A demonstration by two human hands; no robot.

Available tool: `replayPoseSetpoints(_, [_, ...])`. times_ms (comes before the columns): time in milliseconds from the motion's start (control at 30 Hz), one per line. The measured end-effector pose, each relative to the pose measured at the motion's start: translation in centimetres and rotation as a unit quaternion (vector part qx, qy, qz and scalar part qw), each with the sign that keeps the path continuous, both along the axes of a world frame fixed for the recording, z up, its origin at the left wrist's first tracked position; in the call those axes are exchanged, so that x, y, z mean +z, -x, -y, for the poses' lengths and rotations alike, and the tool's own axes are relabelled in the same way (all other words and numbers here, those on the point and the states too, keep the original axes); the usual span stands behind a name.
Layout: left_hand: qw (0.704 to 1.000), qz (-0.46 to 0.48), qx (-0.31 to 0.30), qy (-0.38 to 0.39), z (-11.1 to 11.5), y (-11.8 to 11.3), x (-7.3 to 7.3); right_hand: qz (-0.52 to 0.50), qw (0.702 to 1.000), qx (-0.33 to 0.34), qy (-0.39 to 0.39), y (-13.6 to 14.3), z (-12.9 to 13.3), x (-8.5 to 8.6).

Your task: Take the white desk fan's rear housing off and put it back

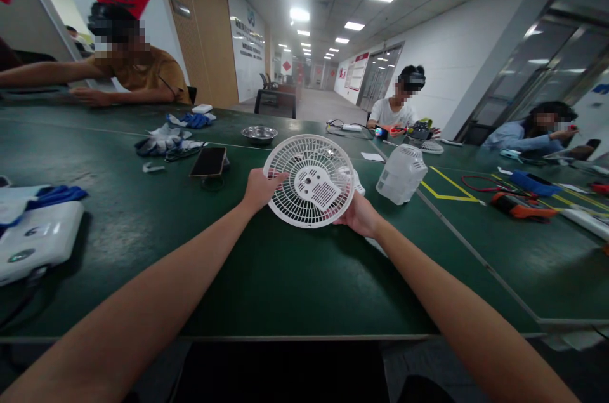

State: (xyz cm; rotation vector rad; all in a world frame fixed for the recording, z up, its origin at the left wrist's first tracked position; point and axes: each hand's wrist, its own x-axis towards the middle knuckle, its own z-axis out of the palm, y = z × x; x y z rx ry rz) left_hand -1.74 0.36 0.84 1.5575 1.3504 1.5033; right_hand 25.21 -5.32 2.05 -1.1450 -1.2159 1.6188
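A round white fan grille (316,165) is held up over the green table (304,289), its slotted face toward me. My left hand (261,189) grips the grille's left rim, with the thumb lying over the slats. At the lower right, my right hand (359,216) is wrapped behind the rim, and most of its fingers are hidden. A white part shows behind the grille's right edge, just above my right hand; how it joins the grille cannot be made out. To the right stands a translucent white plastic container (402,174).
A phone (208,162), gloves (166,139) and a metal bowl (259,134) lie left and beyond. At far left is a white device (42,241). An orange multimeter (522,205) and blue case (535,183) lie right. Several people sit around the table.
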Motion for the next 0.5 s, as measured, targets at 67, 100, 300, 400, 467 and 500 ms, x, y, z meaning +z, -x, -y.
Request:
replayPoseSetpoints(67, [0.997,-0.045,0.014,-0.054,0.7,-0.1,0.5,-0.039,0.999,0.016,-0.004,0.6,0.6,0.4])
replayPoseSetpoints(100, [0.995,-0.059,0.023,-0.076,1.0,-0.1,0.7,-0.051,0.998,0.018,-0.007,0.8,0.9,0.5])
replayPoseSetpoints(300, [0.996,0.044,0.006,-0.074,0.8,-0.1,-0.1,-0.049,0.994,-0.014,-0.093,1.6,1.5,0.7])
replayPoseSetpoints(400, [0.999,0.044,-0.03,0.001,-0.4,0.1,-0.9,-0.018,0.977,-0.1,-0.188,1.1,1.0,0.6])
replayPoseSetpoints(467, [0.993,0.057,-0.07,0.076,-1.0,0.3,-1.1,0.03,0.96,-0.143,-0.239,0.5,0.7,0.5])
replayPoseSetpoints(500, [0.989,0.076,-0.072,0.107,-1.3,0.5,-1.1,0.059,0.951,-0.152,-0.262,0.2,0.7,0.5])
